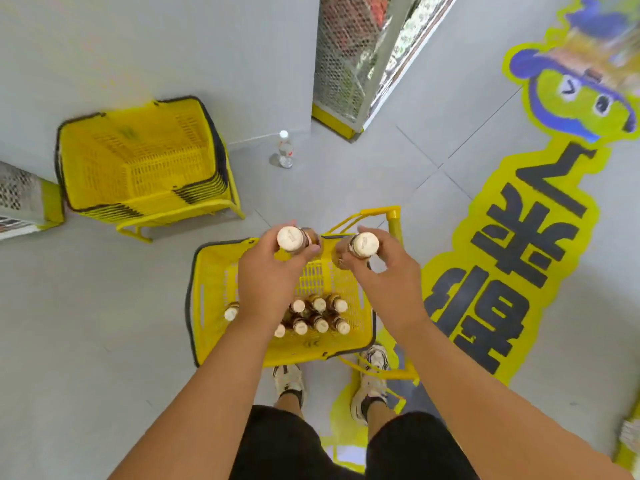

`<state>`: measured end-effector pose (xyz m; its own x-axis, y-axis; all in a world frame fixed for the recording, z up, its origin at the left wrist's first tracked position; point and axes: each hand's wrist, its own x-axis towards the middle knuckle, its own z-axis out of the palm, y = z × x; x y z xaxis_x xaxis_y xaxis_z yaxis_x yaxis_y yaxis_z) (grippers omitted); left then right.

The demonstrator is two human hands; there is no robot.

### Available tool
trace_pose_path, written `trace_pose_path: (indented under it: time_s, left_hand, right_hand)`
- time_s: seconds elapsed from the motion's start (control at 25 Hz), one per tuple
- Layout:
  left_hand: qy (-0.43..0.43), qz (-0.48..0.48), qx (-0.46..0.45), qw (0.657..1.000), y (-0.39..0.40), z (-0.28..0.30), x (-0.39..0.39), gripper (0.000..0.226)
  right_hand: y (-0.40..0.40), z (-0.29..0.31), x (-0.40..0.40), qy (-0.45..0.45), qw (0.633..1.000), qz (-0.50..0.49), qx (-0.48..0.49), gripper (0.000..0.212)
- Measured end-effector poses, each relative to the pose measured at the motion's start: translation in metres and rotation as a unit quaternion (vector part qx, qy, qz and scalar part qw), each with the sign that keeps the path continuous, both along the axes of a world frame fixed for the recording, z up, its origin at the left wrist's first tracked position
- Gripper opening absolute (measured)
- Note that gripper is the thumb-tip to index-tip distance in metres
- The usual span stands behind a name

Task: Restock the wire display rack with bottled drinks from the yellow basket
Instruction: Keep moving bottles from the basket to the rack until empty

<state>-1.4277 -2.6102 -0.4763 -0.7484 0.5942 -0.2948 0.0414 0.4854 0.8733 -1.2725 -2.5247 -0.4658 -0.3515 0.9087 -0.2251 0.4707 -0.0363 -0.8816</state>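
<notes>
Two bare forearms are extended from the bottom edge toward the middle of the view, above black shorts and a pair of pale trainers (369,379) planted on the grey floor. By the left hand (268,271) a brown bottled drink with a cream cap (291,238) is grasped around its neck; by the right hand (384,271) a second brown bottle with a cream cap (363,244) is clasped likewise. Both bottles are held upright and level, apparently so that one can be carried in each hand per trip. Directly beneath them, at 6 o'clock, the yellow plastic basket on its yellow wheeled frame (201,271) is parked just ahead of the feet, presumably for short reaches; a cluster of further cream-capped bottles (317,317) is stood at its near end. At 1 o'clock a white wire-mesh display rack with a yellow base (341,74) is seen, well apart from the hands. At 10 o'clock a stack of empty yellow baskets (138,161) is stored, and a clear water bottle (285,149) is left on the floor at 12 o'clock.
</notes>
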Motion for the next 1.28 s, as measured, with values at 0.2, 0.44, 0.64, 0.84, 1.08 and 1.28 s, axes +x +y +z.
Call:
trace_pose_path:
  time_s: [0.2, 0.44, 0.64, 0.84, 1.08, 1.28]
  left_hand:
    - [0.032, -0.024, 0.098, 0.994, -0.013, 0.158, -0.027, 0.040]
    - [0.092, 0.031, 0.211, 0.973, -0.039, 0.293, -0.024, 0.029]
    - [0.107, 0.090, 0.255, 0.957, -0.057, 0.354, 0.014, 0.030]
    - [0.135, 0.157, 0.268, 0.941, -0.081, 0.397, 0.059, 0.024]
    - [0.144, 0.226, 0.243, 0.932, -0.153, 0.444, 0.099, 0.024]
    - [0.177, 0.323, 0.223, 0.902, -0.257, 0.465, 0.135, 0.029]
  right_hand:
    - [0.004, 0.149, 0.001, 0.076, 0.994, 0.015, 0.079, 0.034]
    - [0.014, 0.277, 0.008, 0.175, 0.971, 0.047, 0.153, 0.026]
    - [0.030, 0.343, 0.032, 0.174, 0.959, 0.136, 0.177, 0.019]
    - [0.035, 0.390, 0.057, 0.202, 0.936, 0.229, 0.175, 0.019]
    - [0.005, 0.440, 0.050, 0.136, 0.894, 0.407, 0.131, 0.020]
    - [-0.074, 0.471, 0.032, 0.178, 0.844, 0.492, 0.115, 0.018]
